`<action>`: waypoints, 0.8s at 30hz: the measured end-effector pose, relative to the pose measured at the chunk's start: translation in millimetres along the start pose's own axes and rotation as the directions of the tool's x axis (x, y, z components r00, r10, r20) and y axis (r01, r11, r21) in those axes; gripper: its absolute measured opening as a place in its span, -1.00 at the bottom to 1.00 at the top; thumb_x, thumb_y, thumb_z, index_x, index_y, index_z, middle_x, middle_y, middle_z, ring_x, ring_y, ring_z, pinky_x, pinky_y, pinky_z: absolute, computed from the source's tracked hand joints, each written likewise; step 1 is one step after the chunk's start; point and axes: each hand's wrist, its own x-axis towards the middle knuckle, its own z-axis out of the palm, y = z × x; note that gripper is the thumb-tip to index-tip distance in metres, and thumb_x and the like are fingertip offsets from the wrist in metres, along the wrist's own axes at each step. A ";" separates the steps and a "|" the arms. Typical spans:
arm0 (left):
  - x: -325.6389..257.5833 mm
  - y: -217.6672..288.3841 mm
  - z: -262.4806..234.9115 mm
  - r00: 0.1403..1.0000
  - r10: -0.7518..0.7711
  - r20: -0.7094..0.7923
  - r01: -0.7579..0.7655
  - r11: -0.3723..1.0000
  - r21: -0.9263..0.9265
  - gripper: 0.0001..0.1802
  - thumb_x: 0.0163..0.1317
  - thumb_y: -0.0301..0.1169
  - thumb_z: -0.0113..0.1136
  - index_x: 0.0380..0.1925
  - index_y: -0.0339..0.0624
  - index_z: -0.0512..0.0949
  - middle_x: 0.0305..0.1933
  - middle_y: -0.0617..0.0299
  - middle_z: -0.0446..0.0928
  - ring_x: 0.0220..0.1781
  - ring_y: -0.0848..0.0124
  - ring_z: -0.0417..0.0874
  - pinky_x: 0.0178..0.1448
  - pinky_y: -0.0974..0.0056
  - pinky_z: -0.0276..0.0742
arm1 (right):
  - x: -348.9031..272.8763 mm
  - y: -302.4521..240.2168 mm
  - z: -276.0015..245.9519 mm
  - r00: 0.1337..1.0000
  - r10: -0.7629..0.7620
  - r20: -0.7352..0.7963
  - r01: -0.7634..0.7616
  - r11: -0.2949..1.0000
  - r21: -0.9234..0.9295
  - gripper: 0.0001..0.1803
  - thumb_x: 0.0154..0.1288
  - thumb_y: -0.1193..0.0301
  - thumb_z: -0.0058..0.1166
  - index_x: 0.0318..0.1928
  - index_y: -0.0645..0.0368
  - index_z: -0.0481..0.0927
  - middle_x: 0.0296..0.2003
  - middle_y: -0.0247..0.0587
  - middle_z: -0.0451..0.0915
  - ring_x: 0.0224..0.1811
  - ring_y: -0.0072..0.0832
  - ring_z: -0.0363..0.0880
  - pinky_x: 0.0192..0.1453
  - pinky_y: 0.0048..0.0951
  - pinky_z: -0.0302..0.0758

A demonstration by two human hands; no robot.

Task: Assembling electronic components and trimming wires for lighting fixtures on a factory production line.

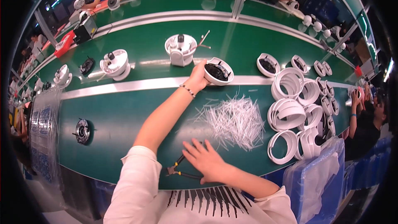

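Observation:
My left hand (198, 78) reaches far forward and grips the edge of a round white housing (229, 67) with a black inner part and circuitry, over the metal rail at the belt. Close to my body, my right hand (207, 162) lies with fingers spread over a pair of black-and-yellow cutting pliers (177, 167). The pliers' jaws point left, and part of the handles is hidden under that hand; whether it presses on them I cannot tell. Beyond the right hand sits a pile of thin white plastic strips (238, 120). A black round part (82, 131) rests at the left.
Stacked white rings (282, 147) fill the right side, by a plastic-wrapped blue bin (309, 182). On the green belt stand white camera bodies (180, 49) and another white housing (268, 64). Clear plastic trays (43, 132) are at the left. Other people work across and beside the line.

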 end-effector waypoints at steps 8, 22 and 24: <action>62.2 9.6 6.5 0.990 0.137 -0.044 -0.134 0.988 0.070 -0.49 0.28 -0.16 -0.25 0.06 -0.37 0.15 0.14 -0.04 0.22 0.15 0.17 0.30 0.21 -0.01 0.17 | 6.1 -7.5 -3.2 0.985 -0.145 -0.090 0.134 0.983 -0.122 -0.12 -0.39 0.34 0.26 0.10 0.29 0.26 0.01 0.01 0.26 0.03 -0.16 0.25 0.26 -0.09 0.04; 6.4 142.5 40.5 0.403 0.667 0.626 -0.461 -0.443 0.769 -0.84 -0.04 -0.45 0.03 -0.43 -0.18 0.54 -0.39 0.07 0.56 -0.33 0.17 0.58 -0.23 0.20 0.50 | -41.7 118.6 -95.4 0.678 0.385 -0.626 0.030 0.836 0.548 -0.45 -0.30 0.27 0.25 -0.19 0.22 0.45 -0.40 -0.21 0.42 -0.50 -0.43 0.35 -0.39 -0.47 0.36; 35.1 149.5 37.2 0.522 0.585 0.621 -0.339 -0.525 0.780 -0.77 -0.05 -0.38 0.08 -0.36 -0.21 0.55 -0.34 0.06 0.56 -0.25 0.18 0.58 -0.10 0.23 0.47 | -20.0 134.3 -110.1 0.511 0.514 -0.689 -0.175 0.847 0.501 -0.42 -0.29 0.25 0.21 -0.16 0.24 0.45 -0.36 -0.16 0.41 -0.43 -0.34 0.40 -0.32 -0.42 0.38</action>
